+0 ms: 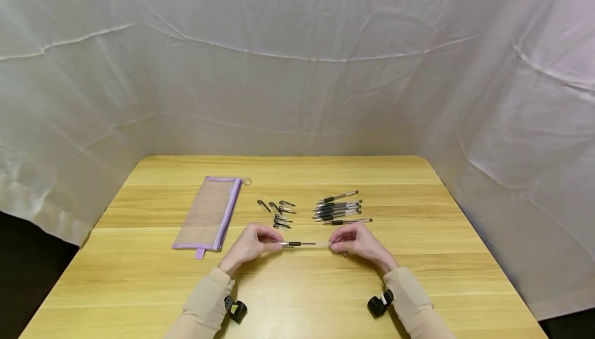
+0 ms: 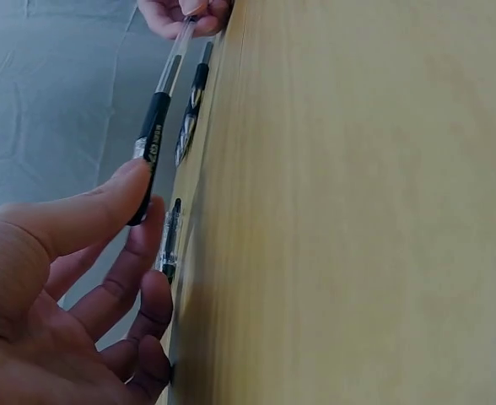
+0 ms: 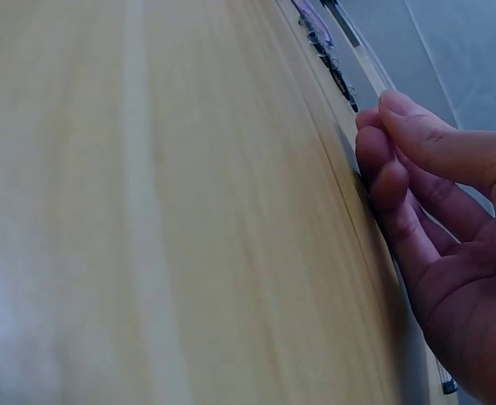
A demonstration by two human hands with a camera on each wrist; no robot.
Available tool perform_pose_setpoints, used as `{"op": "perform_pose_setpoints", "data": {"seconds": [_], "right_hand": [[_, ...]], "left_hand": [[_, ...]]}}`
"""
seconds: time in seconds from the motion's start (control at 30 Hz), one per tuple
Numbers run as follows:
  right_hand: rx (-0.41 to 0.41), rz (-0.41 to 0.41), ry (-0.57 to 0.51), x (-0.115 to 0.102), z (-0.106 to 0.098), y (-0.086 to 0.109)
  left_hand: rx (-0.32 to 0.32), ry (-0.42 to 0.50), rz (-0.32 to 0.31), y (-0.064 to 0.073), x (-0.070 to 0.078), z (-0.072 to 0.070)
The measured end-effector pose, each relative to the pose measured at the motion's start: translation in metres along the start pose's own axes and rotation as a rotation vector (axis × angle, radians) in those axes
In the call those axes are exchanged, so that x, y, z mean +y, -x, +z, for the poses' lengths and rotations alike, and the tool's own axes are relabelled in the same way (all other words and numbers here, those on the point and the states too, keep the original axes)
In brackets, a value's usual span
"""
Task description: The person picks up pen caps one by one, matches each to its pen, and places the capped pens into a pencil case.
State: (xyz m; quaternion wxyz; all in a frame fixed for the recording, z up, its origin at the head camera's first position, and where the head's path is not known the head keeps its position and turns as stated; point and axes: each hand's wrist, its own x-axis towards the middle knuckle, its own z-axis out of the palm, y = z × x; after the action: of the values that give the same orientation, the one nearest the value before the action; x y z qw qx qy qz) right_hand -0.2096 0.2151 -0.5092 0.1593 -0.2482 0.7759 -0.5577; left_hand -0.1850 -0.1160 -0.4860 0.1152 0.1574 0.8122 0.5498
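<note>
My left grip (image 1: 253,246) pinched the pen (image 1: 295,244) by its dark end, my right grip (image 1: 357,244) by its clear end, likely to keep it steady above the desk (image 1: 302,297).

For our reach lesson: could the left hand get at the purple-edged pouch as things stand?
Likely yes: bare table lies between the left hand and the pouch, though that hand pinches a pen and might need freeing.

Forward-down head view, close wrist views
</note>
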Motion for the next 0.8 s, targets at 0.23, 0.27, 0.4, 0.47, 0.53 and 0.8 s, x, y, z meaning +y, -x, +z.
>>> {"op": "perform_pose_setpoints", "data": {"seconds": [0.23,0.27,0.4,0.47,0.53,0.8], "right_hand": [[0.015,0.015,0.135,-0.0065,0.0010,0.0024],[0.014,0.016,0.151,-0.0071,0.0011,0.0027],[0.009,0.002,0.210,-0.0084,0.0013,0.0034],[0.004,-0.015,0.229,-0.0080,0.0014,0.0033],[-0.001,-0.032,0.235,-0.0074,0.0014,0.0032],[-0.043,-0.081,0.224,-0.0072,0.0020,0.0029]], "left_hand": [[-0.035,-0.123,0.025,0.0009,-0.0007,0.0003],[-0.039,-0.129,0.024,0.0010,-0.0006,0.0004],[-0.049,-0.138,0.025,0.0012,-0.0006,0.0007],[-0.050,-0.140,0.029,0.0013,-0.0007,0.0006],[-0.049,-0.148,0.029,0.0013,-0.0016,0.0006],[-0.027,-0.193,0.048,0.0027,-0.0033,0.0012]]}}
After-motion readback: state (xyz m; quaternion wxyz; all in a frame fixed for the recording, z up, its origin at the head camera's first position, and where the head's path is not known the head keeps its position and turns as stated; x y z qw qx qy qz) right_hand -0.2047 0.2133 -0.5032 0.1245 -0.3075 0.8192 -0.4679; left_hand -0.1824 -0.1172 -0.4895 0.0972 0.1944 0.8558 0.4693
